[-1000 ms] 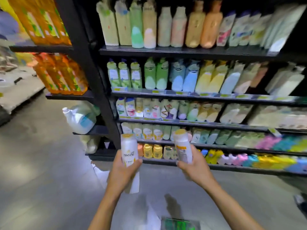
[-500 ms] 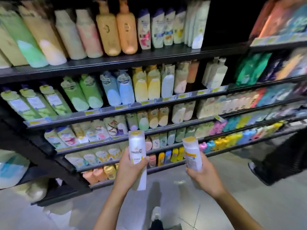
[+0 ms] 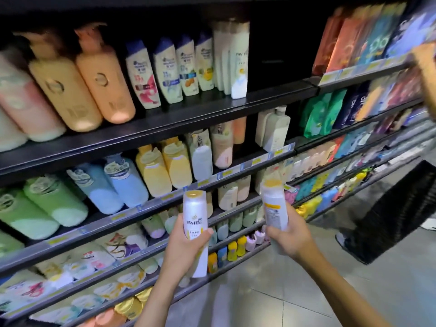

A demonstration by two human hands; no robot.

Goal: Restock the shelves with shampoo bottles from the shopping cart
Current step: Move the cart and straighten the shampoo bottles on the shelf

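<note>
The white plastic Pantene shampoo bottle with a yellow cap (image 3: 195, 223) stands in the left hand (image 3: 184, 249), fingers wrapped round its lower half; the right hand (image 3: 292, 237) grips a second white yellow-capped bottle (image 3: 274, 208), tilted. Matching cream bottles (image 3: 238, 60) stand well above those fingers on the black upper shelf (image 3: 188, 119). With neither hand free, reaching up could topple neighbours or loosen a grip.

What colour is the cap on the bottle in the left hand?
Yellow, on a white Pantene bottle; the head view shows it clearly.
</note>
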